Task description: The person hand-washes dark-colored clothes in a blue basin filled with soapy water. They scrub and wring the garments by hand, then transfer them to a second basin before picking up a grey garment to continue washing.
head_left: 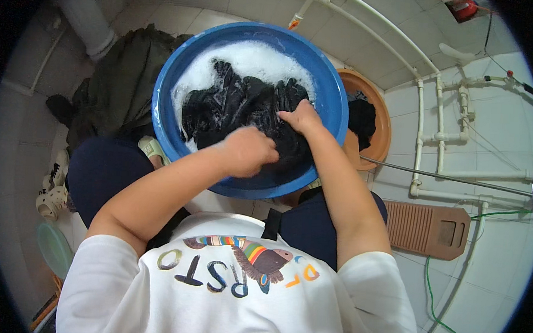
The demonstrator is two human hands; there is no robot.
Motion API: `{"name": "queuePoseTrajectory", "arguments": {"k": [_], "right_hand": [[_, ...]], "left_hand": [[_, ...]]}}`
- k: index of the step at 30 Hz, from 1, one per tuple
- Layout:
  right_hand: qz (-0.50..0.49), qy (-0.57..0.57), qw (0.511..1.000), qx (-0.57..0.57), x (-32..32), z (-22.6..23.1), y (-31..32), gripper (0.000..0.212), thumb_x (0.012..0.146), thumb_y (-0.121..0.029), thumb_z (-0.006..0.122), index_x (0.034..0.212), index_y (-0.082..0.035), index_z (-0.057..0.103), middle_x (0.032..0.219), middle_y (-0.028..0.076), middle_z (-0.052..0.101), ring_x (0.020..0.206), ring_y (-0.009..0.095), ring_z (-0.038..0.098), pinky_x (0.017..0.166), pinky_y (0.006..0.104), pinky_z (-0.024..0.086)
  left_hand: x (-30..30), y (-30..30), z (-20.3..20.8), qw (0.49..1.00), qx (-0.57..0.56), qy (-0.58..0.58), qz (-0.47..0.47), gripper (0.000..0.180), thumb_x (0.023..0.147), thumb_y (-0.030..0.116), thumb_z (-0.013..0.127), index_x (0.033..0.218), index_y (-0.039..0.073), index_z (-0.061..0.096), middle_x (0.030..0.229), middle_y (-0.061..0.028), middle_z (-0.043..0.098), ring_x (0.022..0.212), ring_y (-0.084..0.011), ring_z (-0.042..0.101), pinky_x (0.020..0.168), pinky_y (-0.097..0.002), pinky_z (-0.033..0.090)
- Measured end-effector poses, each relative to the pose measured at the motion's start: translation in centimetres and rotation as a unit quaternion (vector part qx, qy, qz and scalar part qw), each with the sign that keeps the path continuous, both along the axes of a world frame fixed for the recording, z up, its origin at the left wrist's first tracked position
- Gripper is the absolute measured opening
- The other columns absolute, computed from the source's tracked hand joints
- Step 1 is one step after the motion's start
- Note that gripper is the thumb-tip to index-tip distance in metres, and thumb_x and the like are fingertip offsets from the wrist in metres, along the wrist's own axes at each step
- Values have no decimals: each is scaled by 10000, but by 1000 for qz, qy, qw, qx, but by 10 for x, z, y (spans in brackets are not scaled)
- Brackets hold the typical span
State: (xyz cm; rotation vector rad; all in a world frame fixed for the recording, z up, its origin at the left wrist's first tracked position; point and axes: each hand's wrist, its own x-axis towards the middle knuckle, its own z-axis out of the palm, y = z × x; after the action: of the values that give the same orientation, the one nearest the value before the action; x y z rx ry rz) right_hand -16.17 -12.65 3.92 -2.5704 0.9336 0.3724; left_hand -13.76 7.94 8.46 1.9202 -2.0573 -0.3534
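A dark, wet garment (pixel 246 102) lies bunched in a round blue basin (pixel 337 104), with white suds (pixel 254 56) along its far side. Over the near part of the cloth, my left hand (pixel 249 152) is closed with its fingers curled, slightly blurred. Whatever it may hold is hidden. Toward the basin's right side, my right hand (pixel 302 116) grips the garment, thumb pointing left and the other fingers mostly out of sight.
An orange basin (pixel 384 136) with dark cloth (pixel 360 120) stands right of the blue one. A brown washboard (pixel 426 229) lies near right, below white pipes (pixel 419 132). Dark fabric (pixel 117 80) is heaped at left; light clogs (pixel 52 202) sit nearer.
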Motion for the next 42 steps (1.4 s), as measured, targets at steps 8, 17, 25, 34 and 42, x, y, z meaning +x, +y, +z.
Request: {"name": "queuePoseTrajectory", "arguments": {"k": [8,17,25,34,42], "right_hand": [[-110,-364,799,466,-8,117,6,237,701,-78,574,902,46,591,833,106,618,732,168,587,674,267,466],[101,-298,735,601,-31,161,45,450,574,-91,597,998,57,570,902,88,617,828,159,581,798,275,439],[128,-263,755,586,-38,131,12,660,438,-54,598,1082,78,536,1040,128,569,976,217,544,897,305,385],[-219,-104,659,712,-28,102,2,812,765,-681,358,1285,-59,393,1205,153,508,1113,311,471,915,637,239],[-271,-475,627,555,-9,100,21,153,727,-149,558,800,-14,570,809,97,583,733,190,566,684,314,465]], "left_hand": [[75,17,26,924,-56,32,377,625,541,74,735,1110,129,484,1145,-133,457,1044,-330,463,850,-399,426],[87,9,7,921,-203,121,311,1124,481,218,824,1389,183,162,1429,-216,60,1291,-434,134,1033,-465,237],[73,1,-11,858,-151,422,251,403,625,86,707,988,23,542,945,-141,599,916,-229,572,833,-299,422],[62,-1,27,844,-322,295,312,409,605,35,660,987,37,511,883,-133,584,859,-275,571,788,-315,432],[37,-3,23,908,-176,196,325,553,616,61,607,1153,137,503,993,-157,590,942,-341,549,789,-375,439]]}}
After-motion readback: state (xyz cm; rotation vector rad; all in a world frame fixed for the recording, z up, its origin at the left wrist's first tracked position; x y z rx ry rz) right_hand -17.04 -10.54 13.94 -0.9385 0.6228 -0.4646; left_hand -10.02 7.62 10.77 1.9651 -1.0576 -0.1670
